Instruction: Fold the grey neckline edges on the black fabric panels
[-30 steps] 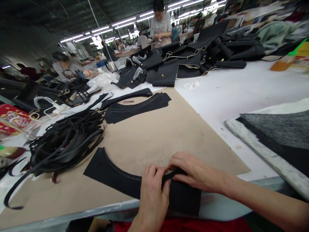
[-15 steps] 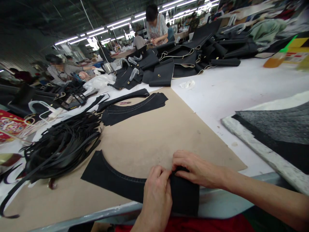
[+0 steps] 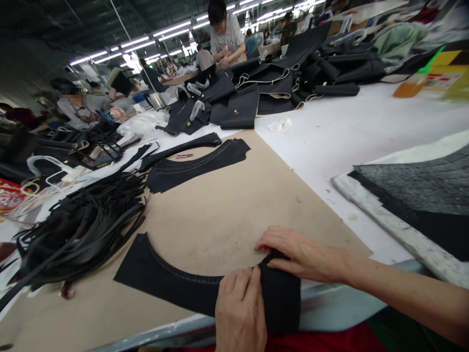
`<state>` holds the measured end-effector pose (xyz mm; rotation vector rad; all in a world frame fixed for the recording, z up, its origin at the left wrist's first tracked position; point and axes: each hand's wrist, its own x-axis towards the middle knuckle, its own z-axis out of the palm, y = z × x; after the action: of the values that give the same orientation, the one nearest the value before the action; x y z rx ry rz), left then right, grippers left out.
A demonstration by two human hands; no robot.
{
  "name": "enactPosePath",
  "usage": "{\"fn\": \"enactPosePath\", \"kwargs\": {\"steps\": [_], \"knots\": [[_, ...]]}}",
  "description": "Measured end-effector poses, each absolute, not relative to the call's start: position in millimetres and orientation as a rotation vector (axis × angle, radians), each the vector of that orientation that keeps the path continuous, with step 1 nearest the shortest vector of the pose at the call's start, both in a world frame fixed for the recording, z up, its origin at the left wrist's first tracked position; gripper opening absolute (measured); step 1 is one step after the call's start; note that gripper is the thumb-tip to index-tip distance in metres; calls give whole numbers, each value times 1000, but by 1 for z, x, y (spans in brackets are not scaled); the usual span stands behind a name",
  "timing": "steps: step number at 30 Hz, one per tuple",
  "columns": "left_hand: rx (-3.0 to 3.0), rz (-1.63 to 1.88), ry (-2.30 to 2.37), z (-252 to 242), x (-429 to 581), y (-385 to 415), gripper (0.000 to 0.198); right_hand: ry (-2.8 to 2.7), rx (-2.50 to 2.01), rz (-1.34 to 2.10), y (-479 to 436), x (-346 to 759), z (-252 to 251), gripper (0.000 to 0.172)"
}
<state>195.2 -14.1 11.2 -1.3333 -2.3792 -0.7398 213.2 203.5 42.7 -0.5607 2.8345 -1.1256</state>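
Note:
A black curved leather piece (image 3: 168, 281) lies along the front edge of the table, its concave rim creased and notched. My left hand (image 3: 240, 308) presses on it at the rim with fingers bent and close together. Just to the right, my right hand (image 3: 293, 254) pinches the same rim, thumb on the near side and fingers over the far side. The leather's right end hangs over the table edge. What lies under my fingertips is hidden.
Brown board (image 3: 220, 220) covers the tabletop. Black strips (image 3: 84, 230) are heaped at left, with a stack of curved pieces (image 3: 198, 164) behind. Black leather parts (image 3: 271, 83) pile up at the back. A glue bottle (image 3: 414, 83) and grey-black sheets (image 3: 421, 195) are at right; a co-worker (image 3: 227, 36) stands beyond.
The view has shifted slightly, moving the scene left. My left hand sits a little lower on the leather piece; the right hand's fingers have lifted and spread slightly at the rim.

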Motion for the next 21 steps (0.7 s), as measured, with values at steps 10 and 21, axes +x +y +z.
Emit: {"fn": "enactPosePath", "kwargs": {"steps": [10,21], "knots": [[-1182,-1034,-2856,35,186,19,30,2845,-542,-988,207,215,47,11],[-1280,-952,-2628,20,199,19,34,3006,-834,-650,218,227,46,13]]}}
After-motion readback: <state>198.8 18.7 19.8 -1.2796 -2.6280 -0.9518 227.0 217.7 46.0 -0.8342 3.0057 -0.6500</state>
